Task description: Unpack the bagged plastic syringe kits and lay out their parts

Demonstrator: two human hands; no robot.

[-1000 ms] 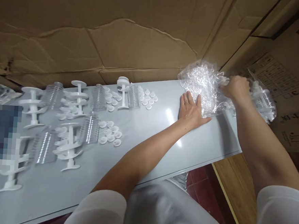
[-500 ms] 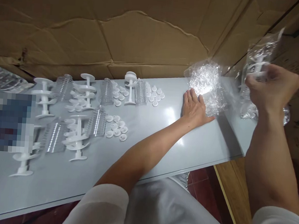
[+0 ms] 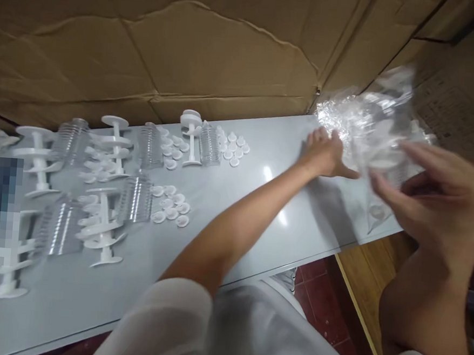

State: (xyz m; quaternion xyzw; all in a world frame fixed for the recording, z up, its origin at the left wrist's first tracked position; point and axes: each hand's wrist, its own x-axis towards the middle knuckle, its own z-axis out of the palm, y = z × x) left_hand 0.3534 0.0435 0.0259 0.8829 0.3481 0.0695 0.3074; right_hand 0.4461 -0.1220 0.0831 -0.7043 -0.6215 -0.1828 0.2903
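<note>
My right hand (image 3: 446, 197) grips a clear plastic bag (image 3: 386, 128) between thumb and fingers; pale parts show through it, blurred by motion. The bag is above the right end of the table. My left hand (image 3: 323, 154) lies with fingers spread at the near side of a pile of crinkled clear plastic (image 3: 336, 117), its thumb pointing right. Left of that hand, small white nozzle-like pieces (image 3: 234, 150) sit in a cluster, beside a clear ribbed tube (image 3: 210, 145) and a white plunger-like part (image 3: 191, 139).
The pale table (image 3: 226, 209) runs across the view. More white plunger-like parts (image 3: 105, 233), ribbed tubes (image 3: 136, 198) and small white discs (image 3: 172, 208) are laid out at left. Brown cardboard (image 3: 229, 58) rises along the back edge. A wooden surface (image 3: 361, 286) lies below right.
My right hand has moved down and nearer to me, bringing the filled bag over the table. My left hand has shifted slightly right and up. The view has turned a little right.
</note>
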